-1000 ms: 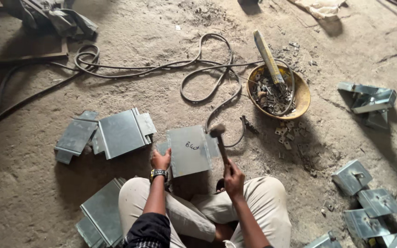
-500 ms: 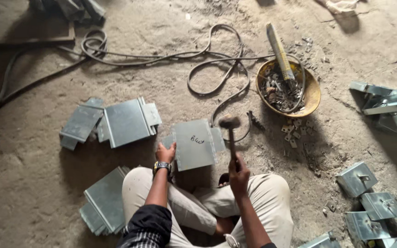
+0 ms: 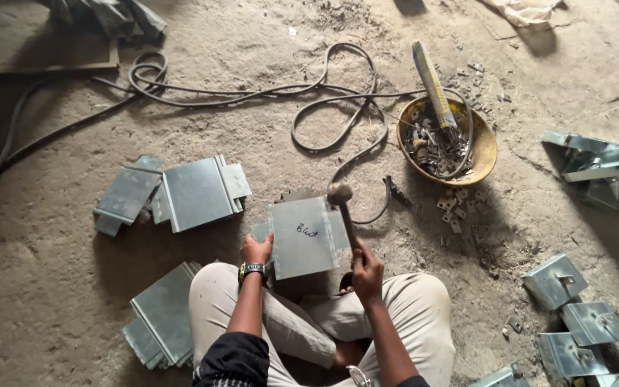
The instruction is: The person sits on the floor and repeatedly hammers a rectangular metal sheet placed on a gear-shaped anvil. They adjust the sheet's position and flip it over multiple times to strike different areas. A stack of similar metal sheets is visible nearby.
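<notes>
The person sits cross-legged on the dusty concrete floor (image 3: pixel 51 301). The left hand (image 3: pixel 257 250) grips the lower left edge of a grey sheet-metal plate (image 3: pixel 302 236) lying on the floor just ahead of the knees; the plate bears a small dark handwritten mark near its middle. The right hand (image 3: pixel 367 271) is clenched around the handle of a hammer (image 3: pixel 343 211), whose head sits at the plate's upper right corner. To the left lie more folded metal plates (image 3: pixel 195 192), and another stack (image 3: pixel 166 315) rests beside the left knee. A black cable (image 3: pixel 324 122) loops across the floor beyond. To the right stands a yellow bowl (image 3: pixel 485 147) of metal scraps, with small metal brackets (image 3: pixel 574 315) near the right leg.
</notes>
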